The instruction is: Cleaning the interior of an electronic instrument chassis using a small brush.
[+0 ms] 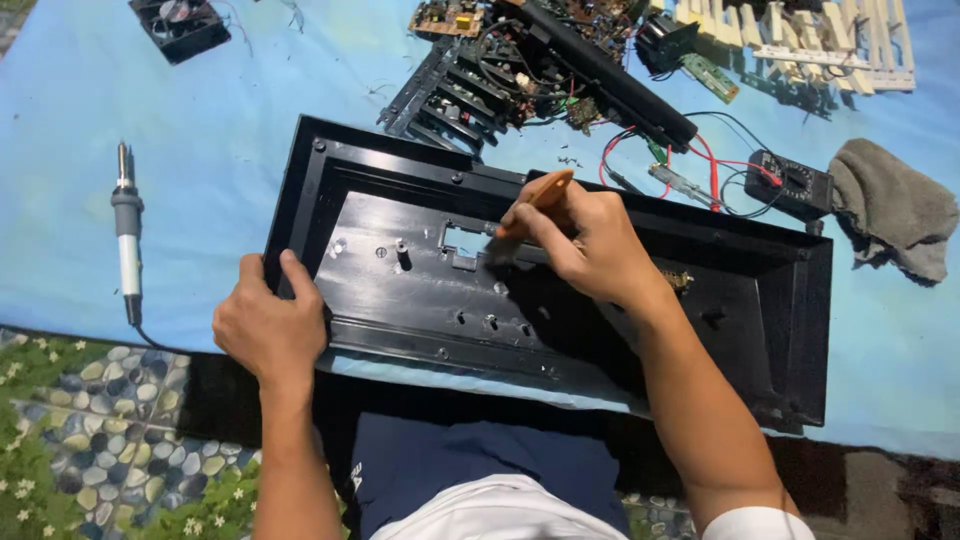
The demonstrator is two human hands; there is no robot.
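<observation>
Blue sheet (pixel 200 180) underlies black casing (pixel 560 300); right fingers (pixel 545 235) pinching brush (pixel 535 200), left fingers (pixel 300 275) gripping casing

A black plastic casing (pixel 560 300) lies on a light blue sheet (pixel 220 200), and the brush (pixel 535 205) over it has an orange-brown handle. The soldering iron (pixel 127 235) is grey and white, the cloth (pixel 895 205) grey-brown. The mat (pixel 90 420) shows a pebble pattern with green grass and small white flowers.

The right hand (pixel 585 245) hides most of the brush (pixel 530 205) (bristles blurred).
</observation>
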